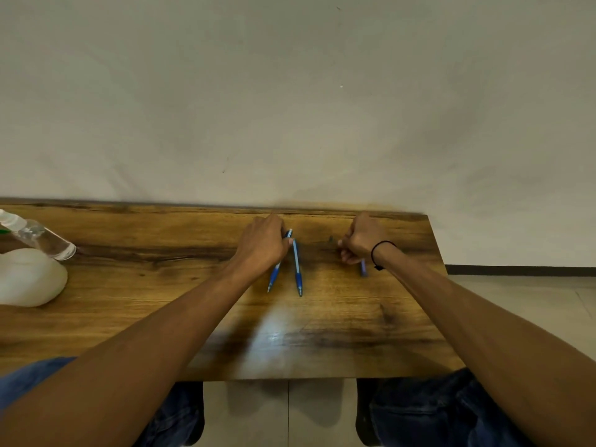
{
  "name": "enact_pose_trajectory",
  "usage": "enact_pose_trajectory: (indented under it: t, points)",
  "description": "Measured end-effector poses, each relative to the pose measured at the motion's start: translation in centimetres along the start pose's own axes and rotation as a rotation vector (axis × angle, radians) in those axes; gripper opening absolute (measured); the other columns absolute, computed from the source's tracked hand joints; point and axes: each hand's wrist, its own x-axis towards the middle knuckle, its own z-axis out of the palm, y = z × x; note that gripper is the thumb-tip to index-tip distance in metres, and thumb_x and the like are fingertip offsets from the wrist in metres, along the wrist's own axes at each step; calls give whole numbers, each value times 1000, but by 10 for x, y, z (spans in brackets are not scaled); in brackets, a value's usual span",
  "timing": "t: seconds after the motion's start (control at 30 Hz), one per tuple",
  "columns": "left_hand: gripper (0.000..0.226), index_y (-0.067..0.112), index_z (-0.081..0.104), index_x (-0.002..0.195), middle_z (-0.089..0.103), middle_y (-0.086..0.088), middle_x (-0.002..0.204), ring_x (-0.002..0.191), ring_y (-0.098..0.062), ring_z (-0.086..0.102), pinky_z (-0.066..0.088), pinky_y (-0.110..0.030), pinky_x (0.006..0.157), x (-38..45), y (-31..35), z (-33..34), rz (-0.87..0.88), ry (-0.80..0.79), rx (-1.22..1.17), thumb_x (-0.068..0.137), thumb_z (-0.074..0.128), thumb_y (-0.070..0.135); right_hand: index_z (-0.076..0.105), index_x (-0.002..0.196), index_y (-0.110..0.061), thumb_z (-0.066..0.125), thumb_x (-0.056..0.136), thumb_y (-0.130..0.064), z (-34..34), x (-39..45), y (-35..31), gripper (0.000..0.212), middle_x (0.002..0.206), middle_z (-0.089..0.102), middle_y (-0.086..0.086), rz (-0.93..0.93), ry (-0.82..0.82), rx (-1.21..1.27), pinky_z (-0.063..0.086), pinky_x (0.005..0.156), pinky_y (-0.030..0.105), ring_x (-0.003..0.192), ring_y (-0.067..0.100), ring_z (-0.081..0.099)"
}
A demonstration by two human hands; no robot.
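Up near the far edge of the table (322,333), both hands are working at once. The left hand (263,245) is curling its fingers round the top ends of two pens. The first blue pen (274,276) is slanting out from under the palm, and the second blue pen (297,269) is running down from just beside the fingertips, so the pair is fanning into a narrow V with the points aimed back at the sitter. I can't tell whether those points are resting on the wood or hanging just above it. Well apart from them, the right hand (361,245), with a black band (378,253) at its wrist, is bunching into a fist round a third pen (363,269). Only a blurred blue end is poking out below the little finger. To my eye this is the gathering stage, with each hand gripping what it has. The pens are not yet in one bunch. The next move, I'd judge, is calling for the left fingers to squeeze the V shut so the two barrels lie side by side. After that the right fist would be carrying its pen across the gap to join them, without loosening its grip on the way. Far off beyond the left hand's knuckles, a plastic bottle (45,240) is leaning on a white lump (29,279), clear of the action.
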Motion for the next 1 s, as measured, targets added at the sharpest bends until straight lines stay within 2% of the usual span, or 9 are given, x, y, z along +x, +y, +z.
enact_pose_trajectory:
  t: [0.13, 0.3, 0.43, 0.53, 0.63, 0.7, 0.73, 0.9, 1.0]
  points:
    - [20, 12, 68, 102, 71, -5, 94, 86, -21, 66, 55, -41, 74, -1, -12, 5, -43, -18, 45, 96, 73, 31, 73, 83, 9, 76, 92, -8, 8, 8, 2, 19, 72, 75, 21, 44, 7, 6, 66, 67, 47, 67, 29, 77]
    - [22, 16, 65, 98, 66, -1, 91, 85, -18, 62, 44, -33, 67, -3, -15, 15, -69, 24, 30, 92, 78, 32, 73, 85, 7, 82, 86, -10, 15, 12, 2, 20, 74, 76, 20, 73, 14, 23, 65, 66, 47, 70, 30, 77]
    - [26, 17, 66, 105, 66, 1, 92, 89, -17, 61, 43, -33, 70, -4, -16, 19, -67, 78, -2, 89, 80, 33, 73, 92, 5, 87, 81, -15, 10, 12, 1, 26, 82, 77, 17, 79, 34, -10, 64, 78, 49, 84, 31, 77]
    - [29, 17, 66, 107, 71, -3, 99, 94, -20, 66, 49, -34, 73, -6, -17, 23, -49, 86, 18, 88, 81, 33, 72, 87, 3, 83, 86, -24, -4, 10, -3, 29, 71, 76, 14, 66, 98, -65, 65, 74, 48, 69, 27, 77]
    - [29, 16, 66, 106, 70, -4, 100, 93, -19, 65, 53, -35, 75, -6, -17, 24, -44, 74, 11, 88, 81, 32, 56, 74, -11, 88, 79, -32, -23, 4, -2, 39, 75, 72, 7, 37, 197, -300, 58, 59, 38, 63, 22, 70]
    - [29, 16, 66, 104, 70, -4, 98, 89, -17, 62, 51, -34, 72, -5, -18, 24, -37, 69, 0, 88, 82, 33, 56, 72, -13, 88, 78, -36, -30, 0, 2, 40, 68, 69, 5, 68, 170, -385, 47, 48, 29, 48, 16, 62]
    - [29, 15, 66, 104, 70, -3, 97, 87, -16, 60, 48, -33, 70, -4, -18, 24, -37, 67, -3, 88, 82, 33, 62, 73, -11, 87, 79, -38, -30, -1, 5, 37, 62, 69, 5, 95, 118, -403, 48, 48, 28, 43, 16, 61]
    - [30, 14, 68, 102, 71, -3, 94, 86, -17, 64, 50, -35, 70, -4, -16, 20, -53, 91, -17, 94, 73, 42, 67, 83, -4, 84, 85, -25, -24, -5, 8, 28, 65, 71, 11, 141, -20, -336, 59, 53, 33, 49, 23, 68]
    - [34, 14, 70, 103, 73, -2, 94, 83, -15, 64, 50, -34, 71, -3, -11, 13, -48, 152, -11, 96, 68, 47, 69, 87, -4, 79, 88, -21, -24, -10, 5, 20, 78, 74, 14, 96, 24, -335, 65, 70, 46, 68, 31, 75]
